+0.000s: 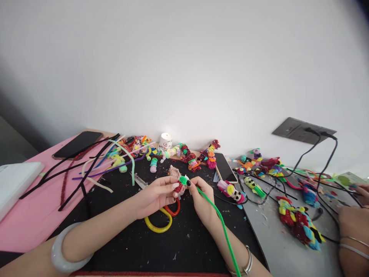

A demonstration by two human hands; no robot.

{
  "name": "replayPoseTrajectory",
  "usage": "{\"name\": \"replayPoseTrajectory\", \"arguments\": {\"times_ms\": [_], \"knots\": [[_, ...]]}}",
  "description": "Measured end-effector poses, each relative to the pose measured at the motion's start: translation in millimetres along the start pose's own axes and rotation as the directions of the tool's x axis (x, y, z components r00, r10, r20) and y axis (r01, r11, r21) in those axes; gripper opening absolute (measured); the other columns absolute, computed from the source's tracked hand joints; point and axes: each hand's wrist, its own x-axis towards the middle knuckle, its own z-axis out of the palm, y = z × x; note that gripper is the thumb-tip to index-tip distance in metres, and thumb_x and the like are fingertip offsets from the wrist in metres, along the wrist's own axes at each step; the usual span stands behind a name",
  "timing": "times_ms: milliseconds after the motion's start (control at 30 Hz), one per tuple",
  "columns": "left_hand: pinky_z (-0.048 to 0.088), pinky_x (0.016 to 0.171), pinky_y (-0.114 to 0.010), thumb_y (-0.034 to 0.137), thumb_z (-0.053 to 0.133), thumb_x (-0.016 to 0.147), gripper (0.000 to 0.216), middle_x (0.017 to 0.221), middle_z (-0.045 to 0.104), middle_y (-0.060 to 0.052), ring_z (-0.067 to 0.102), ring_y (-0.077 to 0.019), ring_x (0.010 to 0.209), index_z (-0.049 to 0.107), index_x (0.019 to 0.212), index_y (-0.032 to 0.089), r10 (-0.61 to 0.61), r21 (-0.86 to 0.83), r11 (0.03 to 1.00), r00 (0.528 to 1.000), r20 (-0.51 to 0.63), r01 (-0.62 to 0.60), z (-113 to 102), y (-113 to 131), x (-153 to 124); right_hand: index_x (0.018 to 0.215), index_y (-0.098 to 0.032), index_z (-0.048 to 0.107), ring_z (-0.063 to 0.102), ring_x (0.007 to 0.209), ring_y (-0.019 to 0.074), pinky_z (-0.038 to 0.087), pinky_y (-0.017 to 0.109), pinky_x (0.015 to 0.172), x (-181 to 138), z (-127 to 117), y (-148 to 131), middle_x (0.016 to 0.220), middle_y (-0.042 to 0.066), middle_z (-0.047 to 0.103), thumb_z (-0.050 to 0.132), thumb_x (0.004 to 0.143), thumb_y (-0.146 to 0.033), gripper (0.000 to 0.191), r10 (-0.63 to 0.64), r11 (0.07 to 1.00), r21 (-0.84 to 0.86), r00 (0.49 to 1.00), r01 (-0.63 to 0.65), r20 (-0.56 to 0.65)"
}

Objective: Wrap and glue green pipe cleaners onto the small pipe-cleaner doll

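**Green stem pinched at a small red piece**

The left hand point(157, 196) has a narrow grip on the red piece point(178, 188); the right hand point(204, 198) pinches the green stem point(223, 220) where its end meets that piece. Both are at the middle, above the black mat point(129, 246), and the stem's long tail runs near and right, across the right forearm.

That loose tail could snag on the forearm or bracelet point(247, 261) and, if tugged, might pull the end out of place. Pinching too hard could flatten the small piece. The scissors point(160, 231) lie just below the hands, so a lowered wrist may knock them. How firmly the end is fastened, I cannot tell.
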Motion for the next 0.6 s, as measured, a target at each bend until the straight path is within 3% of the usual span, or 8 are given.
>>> {"name": "replayPoseTrajectory", "arguments": {"times_ms": [233,600], "knots": [[0.040,0.052,-0.019,0.024,0.075,0.072,0.020,0.066,0.061,0.002,0.051,-0.0056,0.051,0.060,0.084,0.016,0.159,0.230,0.964,0.982,-0.100,-0.132,-5.3,-0.5,3.8,0.064,-0.018,0.054,0.043,0.056,0.0114,0.033,0.022,0.052,0.1,-1.1,0.2,0.059,-0.003,0.050,0.052,0.084,-0.031,0.024,-0.029,0.999,-0.047,0.999,0.028,-0.029],[0.033,0.047,-0.020,0.029,0.069,0.075,0.017,0.053,0.057,0.003,0.046,-0.0075,0.044,0.061,0.076,0.014,0.306,0.522,0.829,0.944,-0.119,-0.203,-2.1,2.3,5.8,0.064,-0.018,0.055,0.042,0.055,0.0108,0.033,0.022,0.052,-3.8,-0.3,1.6,0.059,-0.003,0.050,0.053,0.084,-0.027,0.022,-0.062,0.996,-0.067,0.998,0.064,0.025]]}}
